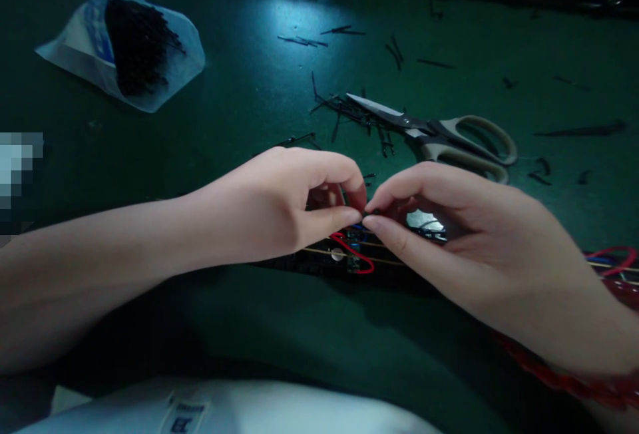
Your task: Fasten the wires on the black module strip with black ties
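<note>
My left hand (284,204) and my right hand (449,234) meet at their fingertips in the middle of the view, both pinched together on a small dark piece (363,213) too small to name. Just beneath them lies a dark strip-shaped assembly (344,257) with a red wire loop (355,254) and thin blue and yellow wires. Both hands hover over this assembly, above the green table (279,327).
Scissors (439,138) with beige handles lie behind my right hand, among several short black tube pieces (349,111). A white bag (124,48) full of black pieces sits far left. Red and blue wires (612,261) trail off at the right edge.
</note>
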The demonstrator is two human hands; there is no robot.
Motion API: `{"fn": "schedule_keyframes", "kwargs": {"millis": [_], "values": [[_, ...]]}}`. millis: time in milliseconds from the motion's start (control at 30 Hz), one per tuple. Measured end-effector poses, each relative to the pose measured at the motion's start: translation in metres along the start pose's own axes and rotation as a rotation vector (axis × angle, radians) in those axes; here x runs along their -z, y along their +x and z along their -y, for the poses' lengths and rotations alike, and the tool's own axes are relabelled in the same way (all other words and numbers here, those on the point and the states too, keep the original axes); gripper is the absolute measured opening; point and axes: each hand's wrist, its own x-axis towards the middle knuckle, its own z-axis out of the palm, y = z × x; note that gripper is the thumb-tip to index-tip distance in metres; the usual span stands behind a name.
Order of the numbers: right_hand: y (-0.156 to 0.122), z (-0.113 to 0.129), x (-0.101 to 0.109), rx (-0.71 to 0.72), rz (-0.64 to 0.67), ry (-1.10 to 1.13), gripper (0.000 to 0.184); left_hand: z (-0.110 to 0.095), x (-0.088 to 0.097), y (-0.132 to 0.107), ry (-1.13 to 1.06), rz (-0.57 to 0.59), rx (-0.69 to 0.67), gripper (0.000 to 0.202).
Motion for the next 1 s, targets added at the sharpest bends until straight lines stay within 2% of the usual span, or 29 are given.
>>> {"fn": "schedule_keyframes", "kwargs": {"millis": [267,400,500,833,1000], "values": [[0.003,-0.002,-0.002,0.003,-0.015,0.057,0.002,-0.002,0.001,0.001,-0.22,0.079,0.097,0.018],[0.003,-0.001,-0.001,0.015,0.003,0.049,0.003,-0.002,0.0,0.002,-0.333,0.025,0.113,0.017],[0.002,-0.001,-0.001,0.017,0.02,0.044,0.004,0.0,0.001,0.0,-0.309,-0.001,0.091,0.015],[0.003,-0.003,-0.003,0.039,0.009,0.068,0.003,0.011,-0.004,-0.008,-0.155,-0.1,-0.104,0.012],[0.002,-0.003,-0.003,0.054,0.027,0.046,0.004,0.01,-0.003,-0.005,-0.167,-0.092,-0.094,0.019]]}}
